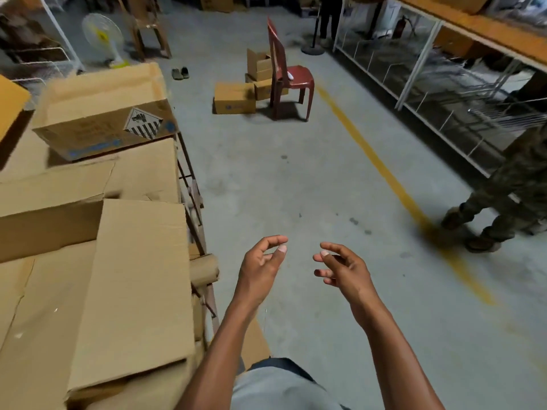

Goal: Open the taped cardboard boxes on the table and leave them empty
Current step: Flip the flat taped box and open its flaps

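1. Both hands hang over the bare grey concrete floor (266, 179), off the right edge of the worktop. The left hand (260, 267) and the right hand (340, 269) are apart, fingers loosely curled, holding nothing. The risk: they are turned away from the boxes, so any reach back to the worktop starts blind and may knock a flap.
2. Nearest on the worktop, a flat plain brown cardboard panel (133, 291) lies at the right edge and seems to jut past it. A brush of the left forearm could slide it onto the floor.
3. Beside it, a crumpled roll of brown cardboard (204, 269) sits at the very right edge, likely to drop if nudged.
4. Behind, a wide plain brown cardboard box (88, 184) has flaps lying unevenly; I cannot tell whether it is taped or already emptied, so it may be skipped.
5. At the far end, a brown cardboard box with a black-and-white diamond hazard label (100, 113) rests tilted on the stack, and could tip when pulled.
6. Farther off, small brown cardboard boxes (235, 97) and a red plastic chair (291, 75) stand on the floor, as tripping hazards.
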The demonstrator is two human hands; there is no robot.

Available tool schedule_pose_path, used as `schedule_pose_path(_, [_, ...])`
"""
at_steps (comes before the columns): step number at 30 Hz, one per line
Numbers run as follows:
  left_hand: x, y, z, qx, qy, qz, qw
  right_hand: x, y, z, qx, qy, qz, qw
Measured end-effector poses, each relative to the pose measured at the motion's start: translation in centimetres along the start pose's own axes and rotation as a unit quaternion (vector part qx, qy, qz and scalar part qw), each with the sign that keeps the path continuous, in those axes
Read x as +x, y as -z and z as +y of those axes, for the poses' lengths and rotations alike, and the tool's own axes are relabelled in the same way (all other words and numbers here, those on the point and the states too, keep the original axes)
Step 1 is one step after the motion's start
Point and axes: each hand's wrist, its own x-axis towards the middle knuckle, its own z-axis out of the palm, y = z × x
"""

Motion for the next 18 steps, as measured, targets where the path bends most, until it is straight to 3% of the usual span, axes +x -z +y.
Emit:
schedule_pose_path(7, [11.4,-0.5,3.8,0.001,0.016,0.054,0.998,14.3,0.1,-6.0,0.010,-0.013,-0.025,1.000])
schedule_pose_path(18, [33.3,0.3,7.8,-0.031,0.025,0.238,0.970,39.9,-7.0,-17.9,-0.077,0.043,-0.216,0.973])
